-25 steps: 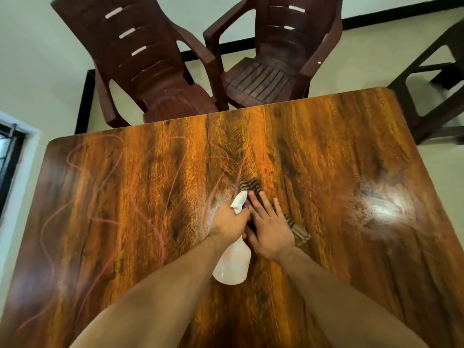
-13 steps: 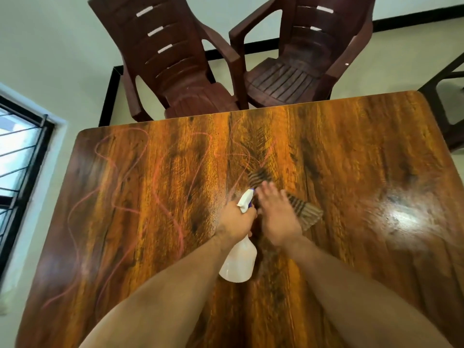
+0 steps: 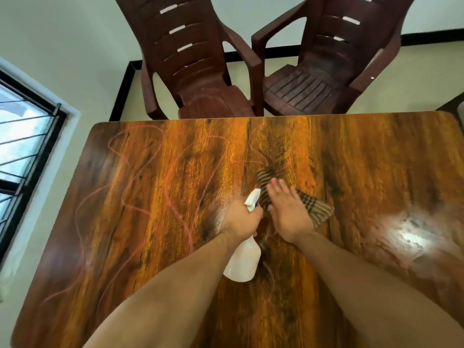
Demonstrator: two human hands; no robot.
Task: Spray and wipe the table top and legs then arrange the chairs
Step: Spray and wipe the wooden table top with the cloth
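1. A white spray bottle (image 3: 243, 262) is gripped by the left hand (image 3: 241, 218) above the table (image 3: 351, 172) centre.
2. A striped cloth (image 3: 317, 208) is pressed flat under the right hand (image 3: 288, 212), fingers straight, pointing far-left.

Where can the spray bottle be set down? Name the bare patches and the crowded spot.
Bare: the table top right of the cloth, out to its right edge, and the left half towards the window, which holds only pink scribbles. Crowded: the centre, where the left hand grips the spray bottle beside the right hand pressing the cloth.
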